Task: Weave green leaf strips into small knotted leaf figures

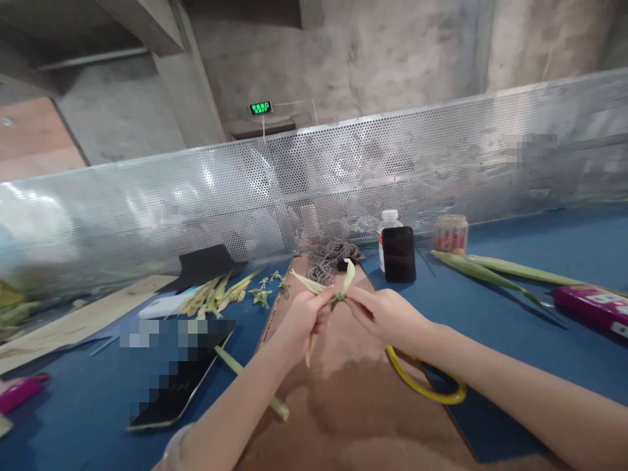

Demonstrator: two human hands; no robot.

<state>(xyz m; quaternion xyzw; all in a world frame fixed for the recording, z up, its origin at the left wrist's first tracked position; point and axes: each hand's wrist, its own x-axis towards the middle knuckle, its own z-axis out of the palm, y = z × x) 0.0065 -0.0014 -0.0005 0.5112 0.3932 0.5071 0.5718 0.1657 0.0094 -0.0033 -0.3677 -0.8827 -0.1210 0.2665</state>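
Both hands are pinched shut on the same little folded leaf strip (338, 291), held up over the brown board (353, 392) in the middle of the blue tabletop (540, 327). Left hand (307, 314) grips it from the left with a loose tail hanging below; right hand (383, 313) nips it from the right with its fingertips. What the fold looks like between the fingers is hard to make out. The yellow ring (424, 386) is partly hidden under the right forearm, and the tablet (179, 379) is blurred out.
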